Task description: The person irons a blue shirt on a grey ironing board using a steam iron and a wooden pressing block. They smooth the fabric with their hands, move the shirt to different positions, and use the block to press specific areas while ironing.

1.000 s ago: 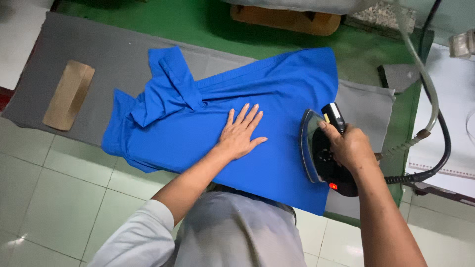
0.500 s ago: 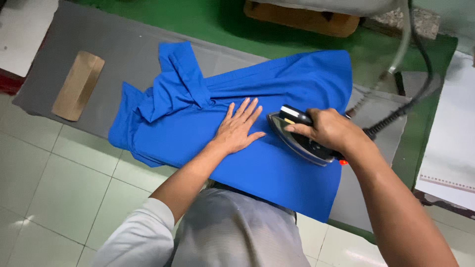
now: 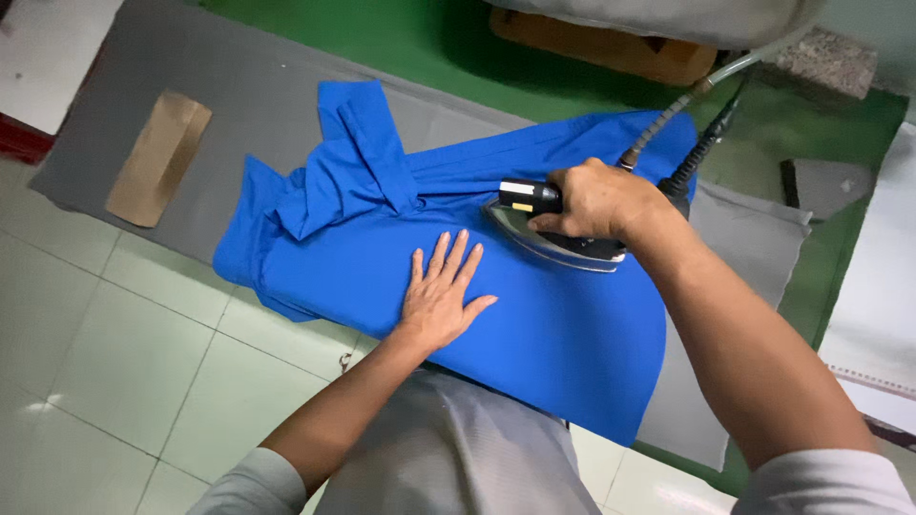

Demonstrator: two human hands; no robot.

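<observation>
A bright blue shirt (image 3: 534,324) lies spread over a grey padded ironing table (image 3: 239,114), its sleeves and collar bunched toward the far left. My left hand (image 3: 439,296) rests flat on the cloth near the table's front edge, fingers spread. My right hand (image 3: 596,202) grips the black handle of a steam iron (image 3: 553,238), whose metal sole sits on the shirt just beyond my left fingertips. A hose and a black cord (image 3: 701,143) run from the iron's back up to the right.
A brown cardboard piece (image 3: 157,157) lies on the table's left end. A wooden block (image 3: 601,43) and a stone-like block (image 3: 825,62) sit on the green floor beyond. Pale floor tiles (image 3: 114,343) run in front, and white sheets (image 3: 883,305) lie at the right.
The iron has travelled from the shirt's right edge leftward to the middle of the cloth. My left hand has stayed flat in about the same spot.
</observation>
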